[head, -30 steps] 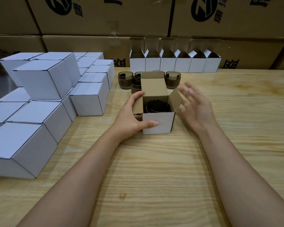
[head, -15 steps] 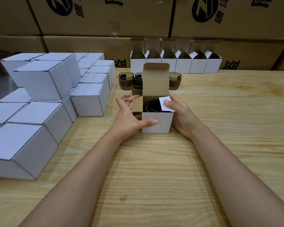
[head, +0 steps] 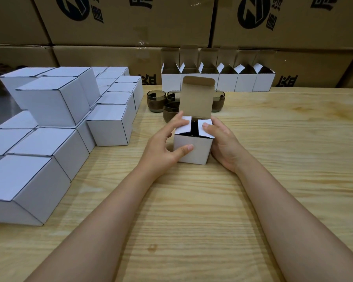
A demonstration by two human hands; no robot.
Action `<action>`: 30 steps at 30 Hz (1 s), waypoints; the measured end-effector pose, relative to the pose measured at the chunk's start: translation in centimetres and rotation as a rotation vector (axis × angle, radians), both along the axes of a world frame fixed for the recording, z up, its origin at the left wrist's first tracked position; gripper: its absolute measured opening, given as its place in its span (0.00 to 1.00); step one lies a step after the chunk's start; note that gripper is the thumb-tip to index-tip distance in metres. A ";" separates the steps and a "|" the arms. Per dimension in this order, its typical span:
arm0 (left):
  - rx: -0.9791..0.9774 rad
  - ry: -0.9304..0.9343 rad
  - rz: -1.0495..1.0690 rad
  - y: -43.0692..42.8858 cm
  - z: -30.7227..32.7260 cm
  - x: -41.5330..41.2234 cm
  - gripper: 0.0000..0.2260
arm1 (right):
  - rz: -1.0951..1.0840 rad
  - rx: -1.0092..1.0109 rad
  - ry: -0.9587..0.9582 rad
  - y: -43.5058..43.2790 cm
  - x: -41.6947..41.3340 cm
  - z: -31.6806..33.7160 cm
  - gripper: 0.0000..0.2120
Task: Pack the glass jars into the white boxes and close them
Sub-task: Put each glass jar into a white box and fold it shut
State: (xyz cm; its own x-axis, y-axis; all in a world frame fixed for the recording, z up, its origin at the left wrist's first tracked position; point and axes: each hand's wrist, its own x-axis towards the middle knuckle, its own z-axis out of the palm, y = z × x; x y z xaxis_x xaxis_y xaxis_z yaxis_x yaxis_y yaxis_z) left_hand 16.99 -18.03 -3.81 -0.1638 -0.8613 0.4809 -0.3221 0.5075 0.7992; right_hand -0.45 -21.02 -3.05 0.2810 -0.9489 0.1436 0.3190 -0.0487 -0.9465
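- Nearest me, bare wooden table (head: 192,210), both forearms reaching in over it.
- Left hand (head: 163,144) is clamped on the white box (head: 192,150): thumb on the front face, fingertips pushing the left side flap (head: 182,125) down.
- Right hand (head: 222,143) wraps the box's right side, thumb pressing the right side flap (head: 205,129) flat.
- The glass jar (head: 194,127) is inside, showing only as a dark strip between the two flaps.
- Just behind, the lid flap (head: 198,96) stands upright, tuck tab unfolded. Closing is under way, not done.
- Beyond it, loose jars (head: 155,101) wait on the table, partly hidden by the lid.
- Closed boxes (head: 55,102) are piled along the left; a row of open boxes (head: 226,82) lines the back against brown cartons (head: 130,21).
- The risk as I see it: let go of either side flap to reach for the lid and it may spring up, so the tab jams on it. Pushing hard could crease the card or bear on the jar's rim.
- Reaching back carelessly could knock the loose jars.
- Against half a second ago: the left flap was out and the left fingers lifted; now both flaps are down. A second ago the right hand was off the box altogether.
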 end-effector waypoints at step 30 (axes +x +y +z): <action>0.034 0.263 0.107 0.1 0.8 -0.2 0.10 | -0.020 -0.154 0.053 0.3 -0.5 0.4 0.03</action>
